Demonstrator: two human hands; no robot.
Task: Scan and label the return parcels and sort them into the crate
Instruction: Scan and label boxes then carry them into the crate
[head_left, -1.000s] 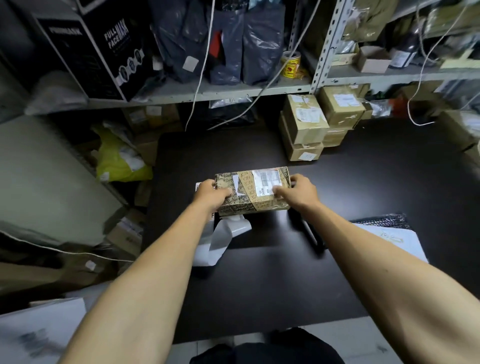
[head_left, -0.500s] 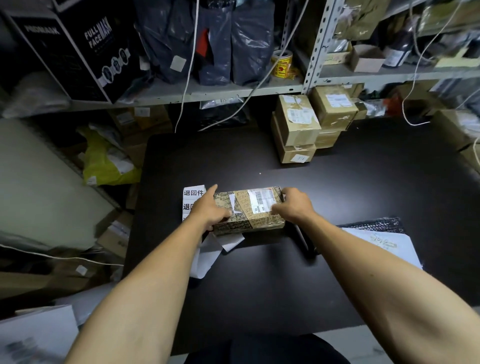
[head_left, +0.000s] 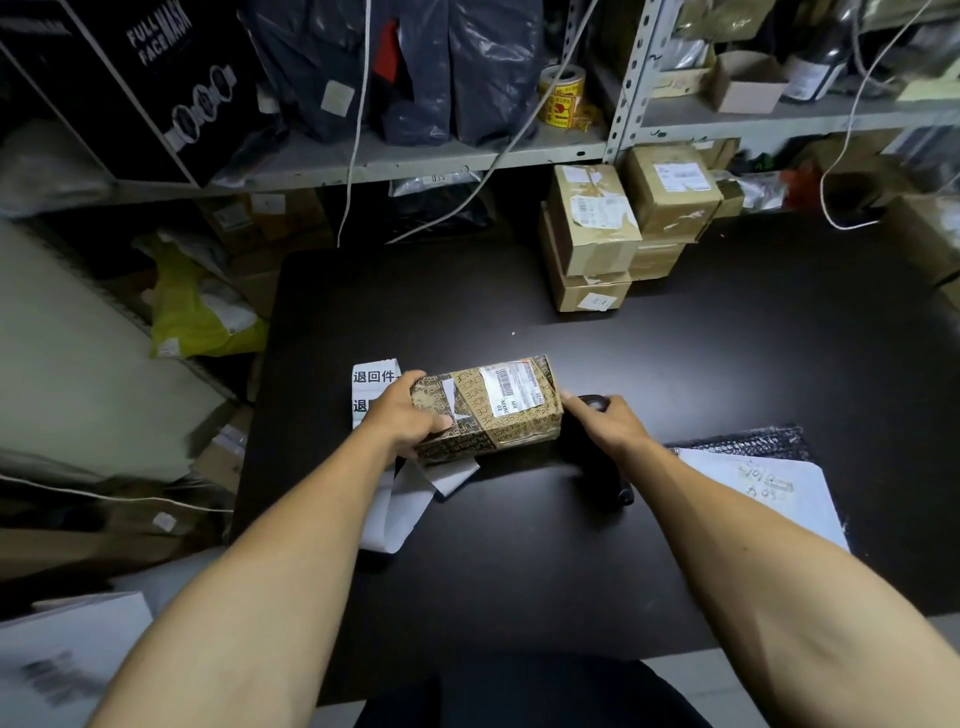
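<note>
Your left hand (head_left: 410, 415) grips the left end of the parcel (head_left: 493, 408), thumb over the top, fingers wrapped round the near side. Your right hand (head_left: 605, 421) has its fingers loosely extended, holding nothing, index tip touching the parcel's right end; it's over a dark scanner (head_left: 597, 457), contact unclear. Parcel sits mid-table (head_left: 519, 571), shipping label up, lying across the strip of return labels (head_left: 374, 376) at its left end. White mailer (head_left: 769, 493) on the right. Stacked cardboard boxes (head_left: 592, 228) at the far edge, under the shelf (head_left: 363, 161).
</note>
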